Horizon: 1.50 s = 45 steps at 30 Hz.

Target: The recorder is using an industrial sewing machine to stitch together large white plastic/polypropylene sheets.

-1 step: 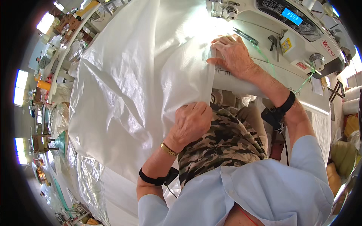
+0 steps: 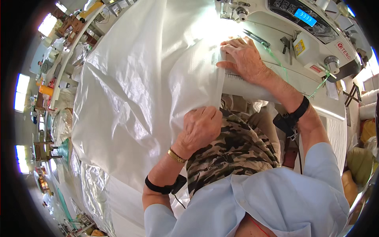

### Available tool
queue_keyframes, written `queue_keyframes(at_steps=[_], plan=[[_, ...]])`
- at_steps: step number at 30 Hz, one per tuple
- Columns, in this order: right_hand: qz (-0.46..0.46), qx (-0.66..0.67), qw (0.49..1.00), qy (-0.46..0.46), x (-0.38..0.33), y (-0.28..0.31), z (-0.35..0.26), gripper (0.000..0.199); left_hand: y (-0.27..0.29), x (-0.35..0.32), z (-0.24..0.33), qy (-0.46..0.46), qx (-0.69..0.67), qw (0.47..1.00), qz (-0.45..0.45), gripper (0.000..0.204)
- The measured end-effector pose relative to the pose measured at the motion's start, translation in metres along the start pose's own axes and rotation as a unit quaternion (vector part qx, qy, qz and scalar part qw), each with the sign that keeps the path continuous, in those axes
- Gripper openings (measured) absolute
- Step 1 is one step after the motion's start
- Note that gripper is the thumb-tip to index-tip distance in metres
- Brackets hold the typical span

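A large sheet of shiny white woven plastic (image 2: 130, 91) spreads over the left and middle of the view, creased in places. Its straight folded edge runs between my two hands. My left hand (image 2: 202, 125) is closed in a fist on the near part of that edge, above my lap. Farther off, my right hand (image 2: 245, 58) lies over the far part of the edge on the sewing machine's bed, thumb apart and fingers stretched forward. The white sewing machine (image 2: 260, 19) stands just beyond, its lamp glaring over the sheet; the needle area is lost in the glare.
Dark thread snips (image 2: 257, 38) lie on the machine bed beyond my right hand, near a loose green thread (image 2: 282, 65). A ruler scale (image 2: 235, 76) marks the bed's near edge. A cluttered workbench (image 2: 59, 75) runs along the left. White rolls (image 2: 368, 104) are at far right.
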State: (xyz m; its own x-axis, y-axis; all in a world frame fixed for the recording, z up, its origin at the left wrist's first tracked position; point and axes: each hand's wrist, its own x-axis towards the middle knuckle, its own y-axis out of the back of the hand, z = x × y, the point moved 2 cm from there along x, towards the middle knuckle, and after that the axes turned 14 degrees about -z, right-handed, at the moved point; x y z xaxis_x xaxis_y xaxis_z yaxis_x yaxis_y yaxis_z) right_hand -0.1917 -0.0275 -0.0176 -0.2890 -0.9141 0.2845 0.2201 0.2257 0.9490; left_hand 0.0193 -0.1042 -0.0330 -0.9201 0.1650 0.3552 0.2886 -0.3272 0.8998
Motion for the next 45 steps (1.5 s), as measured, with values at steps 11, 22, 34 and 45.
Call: queue_keyframes(at_steps=[11, 22, 34, 45], plan=[[-0.147, 0.091, 0.982, -0.079, -0.003, -0.006, 0.011, 0.08, 0.002, 0.045, -0.019, -0.001, 0.095, 0.994, -0.055, 0.014], [-0.093, 0.089, 0.988, -0.089, 0.001, -0.016, 0.017, 0.067, -0.011, 0.092, -0.04, 0.017, 0.134, 0.991, 0.01, 0.006], [-0.139, 0.074, 0.976, -0.147, 0.007, -0.025, 0.03, 0.038, -0.018, 0.167, -0.07, 0.107, 0.121, 0.985, -0.053, 0.012], [-0.103, 0.206, 0.964, -0.13, 0.004, -0.027, 0.043, 0.032, -0.017, 0.127, -0.048, 0.229, 0.082, 0.964, -0.105, 0.013]])
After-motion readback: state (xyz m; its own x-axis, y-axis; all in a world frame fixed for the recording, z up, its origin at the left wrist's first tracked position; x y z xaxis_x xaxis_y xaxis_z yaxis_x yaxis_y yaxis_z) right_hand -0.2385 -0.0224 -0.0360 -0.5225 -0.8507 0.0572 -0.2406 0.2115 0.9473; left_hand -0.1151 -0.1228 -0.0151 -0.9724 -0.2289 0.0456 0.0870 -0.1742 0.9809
